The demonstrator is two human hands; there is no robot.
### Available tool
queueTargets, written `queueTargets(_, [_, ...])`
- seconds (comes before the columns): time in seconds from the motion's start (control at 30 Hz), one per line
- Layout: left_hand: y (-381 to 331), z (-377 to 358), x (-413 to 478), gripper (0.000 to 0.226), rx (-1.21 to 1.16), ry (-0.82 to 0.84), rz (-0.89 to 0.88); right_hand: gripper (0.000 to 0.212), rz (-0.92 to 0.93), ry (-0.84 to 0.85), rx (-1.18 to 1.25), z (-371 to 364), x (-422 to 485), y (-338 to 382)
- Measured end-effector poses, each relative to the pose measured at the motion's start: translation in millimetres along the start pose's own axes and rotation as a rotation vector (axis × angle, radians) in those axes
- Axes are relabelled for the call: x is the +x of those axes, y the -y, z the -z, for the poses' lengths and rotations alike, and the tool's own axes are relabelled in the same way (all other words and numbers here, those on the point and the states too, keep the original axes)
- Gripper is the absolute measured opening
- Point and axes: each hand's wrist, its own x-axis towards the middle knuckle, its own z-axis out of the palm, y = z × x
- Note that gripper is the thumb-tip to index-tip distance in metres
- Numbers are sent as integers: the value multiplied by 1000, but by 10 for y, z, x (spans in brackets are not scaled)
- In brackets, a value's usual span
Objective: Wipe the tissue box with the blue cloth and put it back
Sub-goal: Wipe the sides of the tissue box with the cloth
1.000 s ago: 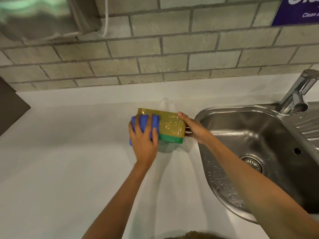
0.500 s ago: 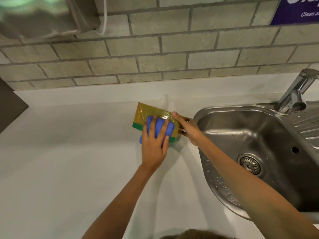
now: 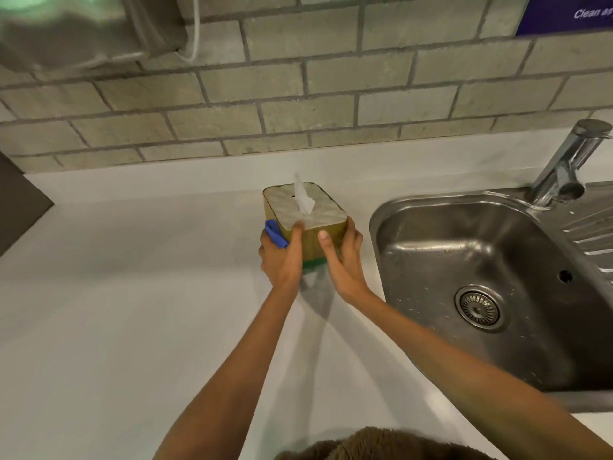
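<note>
The tissue box (image 3: 306, 220) is gripped between both hands, upright, with its white top facing up and a tissue (image 3: 303, 198) standing out of the slot. The left hand (image 3: 282, 257) is closed around the box's left near corner, thumb laid up the near side to the top edge, and the blue cloth (image 3: 275, 233) is pinched between its fingers and the box's left side (only a fold of the cloth shows). The right hand (image 3: 345, 257) is clasped on the box's right near corner, thumb pressed flat on the near side, fingers wrapped round the right end. Whether the box's base touches the counter (image 3: 132, 310) cannot be told; a green band at the bottom is seen between the two wrists.

To the right of the box, just beside it, lies the steel sink (image 3: 481, 270), its rim near the right hand's knuckles; the tap (image 3: 564, 164) stands at the sink's far right. Behind the box, the counter's raised back edge and the brick wall (image 3: 298, 104) are found, with a gap left between box and wall. To the left of the box and in front of it, wide bare counter is available. A dark panel (image 3: 20, 207) is set at the far left edge.
</note>
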Motion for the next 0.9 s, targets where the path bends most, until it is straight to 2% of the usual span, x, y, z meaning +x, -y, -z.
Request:
queueTargets(0.13, [59, 75, 24, 52, -91, -36, 72, 73, 51, 44, -41, -99, -188, -20])
queueTargets(0.33, [80, 131, 72, 44, -153, -151, 24, 76, 77, 87, -63, -218, -458, -21])
queueTargets(0.43, [103, 73, 17, 53, -230, -195, 79, 79, 71, 114, -58, -261, -552, 13])
queueTargets(0.6, [123, -46, -57, 89, -217, -205, 215, 68, 25, 188, -21, -263, -641, -1])
queueTargets(0.67, [118, -40, -33, 92, -217, -179, 227, 67, 23, 212, -16, -271, -675, -12])
queueTargets(0.77, [118, 43, 56, 77, -251, -107, 179, 65, 51, 202, -21, -256, -694, -33])
queueTargets(0.9, [78, 184, 260, 59, -243, 9, 125, 60, 16, 43, -17, -54, -484, -74])
